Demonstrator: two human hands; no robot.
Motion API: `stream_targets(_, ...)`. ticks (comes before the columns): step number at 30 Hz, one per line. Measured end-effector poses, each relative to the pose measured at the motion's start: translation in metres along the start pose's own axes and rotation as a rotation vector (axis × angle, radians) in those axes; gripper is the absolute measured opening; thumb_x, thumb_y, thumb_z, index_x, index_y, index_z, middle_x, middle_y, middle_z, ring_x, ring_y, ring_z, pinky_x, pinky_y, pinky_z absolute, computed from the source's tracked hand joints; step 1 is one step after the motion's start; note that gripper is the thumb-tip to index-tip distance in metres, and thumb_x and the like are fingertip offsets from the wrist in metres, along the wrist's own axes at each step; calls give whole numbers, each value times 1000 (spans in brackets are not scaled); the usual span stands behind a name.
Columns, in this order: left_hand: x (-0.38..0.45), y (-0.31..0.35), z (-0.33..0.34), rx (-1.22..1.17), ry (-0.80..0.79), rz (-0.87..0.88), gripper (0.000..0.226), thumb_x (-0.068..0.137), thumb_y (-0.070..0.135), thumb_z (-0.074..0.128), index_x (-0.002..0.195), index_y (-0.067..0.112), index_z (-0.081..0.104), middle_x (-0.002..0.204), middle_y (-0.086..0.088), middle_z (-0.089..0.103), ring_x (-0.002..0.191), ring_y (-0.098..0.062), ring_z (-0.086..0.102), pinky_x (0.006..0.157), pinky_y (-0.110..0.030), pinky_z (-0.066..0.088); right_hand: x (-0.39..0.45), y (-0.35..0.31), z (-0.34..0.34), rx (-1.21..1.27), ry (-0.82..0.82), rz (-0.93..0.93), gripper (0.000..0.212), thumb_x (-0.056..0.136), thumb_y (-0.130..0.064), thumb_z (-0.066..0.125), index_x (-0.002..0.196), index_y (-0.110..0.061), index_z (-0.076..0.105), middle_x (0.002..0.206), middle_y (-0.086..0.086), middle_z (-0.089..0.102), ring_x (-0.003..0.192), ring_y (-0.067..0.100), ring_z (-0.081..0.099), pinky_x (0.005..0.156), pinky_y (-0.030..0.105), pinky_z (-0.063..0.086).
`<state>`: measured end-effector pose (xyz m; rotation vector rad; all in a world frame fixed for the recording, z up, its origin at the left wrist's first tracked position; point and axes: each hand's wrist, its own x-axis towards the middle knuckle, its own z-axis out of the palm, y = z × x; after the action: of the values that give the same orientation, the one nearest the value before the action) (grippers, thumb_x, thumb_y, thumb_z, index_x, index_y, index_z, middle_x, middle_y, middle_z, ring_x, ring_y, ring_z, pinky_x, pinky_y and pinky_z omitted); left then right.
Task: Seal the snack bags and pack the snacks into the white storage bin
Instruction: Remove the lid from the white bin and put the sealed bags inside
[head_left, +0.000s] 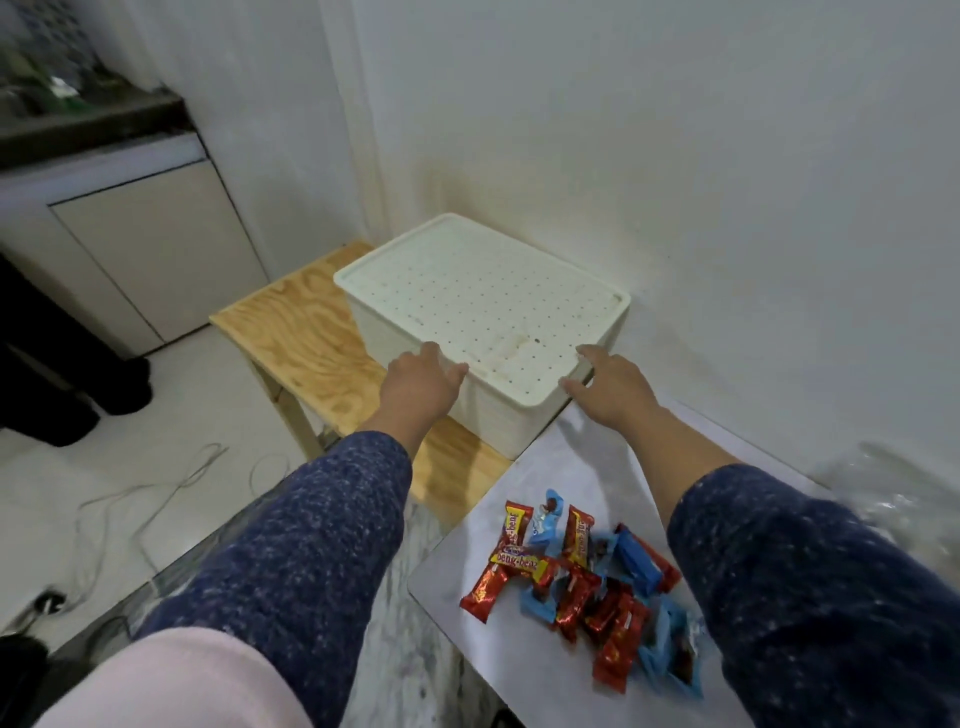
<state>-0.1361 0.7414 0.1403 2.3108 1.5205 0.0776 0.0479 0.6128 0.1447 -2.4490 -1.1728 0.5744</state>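
At lid (483, 296) edges, left hand (421, 382), right hand (613, 384)

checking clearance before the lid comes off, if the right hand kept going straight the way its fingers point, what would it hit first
The right hand points forward and left at the near right corner of the white bin's lid. It would meet that lid edge first; its fingertips look already at it, though contact is unclear.

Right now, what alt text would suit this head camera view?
Two hands, left hand and right hand, reach the near edge of a lidded white storage bin on a wooden bench. Wrapped snacks lie nearby on a white table.
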Motion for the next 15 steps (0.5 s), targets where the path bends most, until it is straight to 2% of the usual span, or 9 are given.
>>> stream_targets(3, 20, 4, 18, -132, -36, -23, 67, 95, 56, 32, 148, 20, 17, 138, -22, 40, 125, -38, 42, 95, -43, 43, 22, 7, 6, 105, -41, 11, 72, 91, -48, 52, 149, -20, 21, 152, 12, 33, 138, 29, 35, 109, 37, 33)
stream_targets(6, 33, 6, 29, -177, -81, -13, 69, 94, 58, 32, 149, 22, 13, 152, -19, 19, 138, -37, 24, 104, -45, 35, 38, 10, 9, 208, -73, 11, 82, 87, -51, 55, 151, -17, 17, 156, 10, 25, 141, 28, 31, 113, 38, 30)
stream_targets(8, 39, 8, 32, -214, -83, -30, 72, 93, 60, 34, 150, 23, 12, 155, -21, 8, 140, -38, 22, 107, -44, 33, 46, 11, 9, 233, -80, 9, 87, 85, -52, 59, 151, -14, 17, 156, 10, 24, 142, 27, 29, 114, 38, 28)
stream_targets(12, 43, 14, 31, -296, -38, -79, 77, 91, 57, 43, 151, 21, 10, 156, -19, 5, 144, -33, 16, 111, -40, 28, 56, 9, 6, 295, -63, 33, 95, 79, -47, 69, 150, -10, 19, 156, 9, 26, 143, 25, 26, 113, 35, 28)
stream_targets(15, 41, 17, 29, -324, -15, -97, 79, 90, 54, 47, 151, 19, 12, 157, -18, 9, 142, -31, 22, 109, -37, 31, 57, 8, 5, 340, -33, 45, 96, 75, -45, 74, 149, -10, 23, 153, 10, 32, 140, 25, 33, 112, 36, 34)
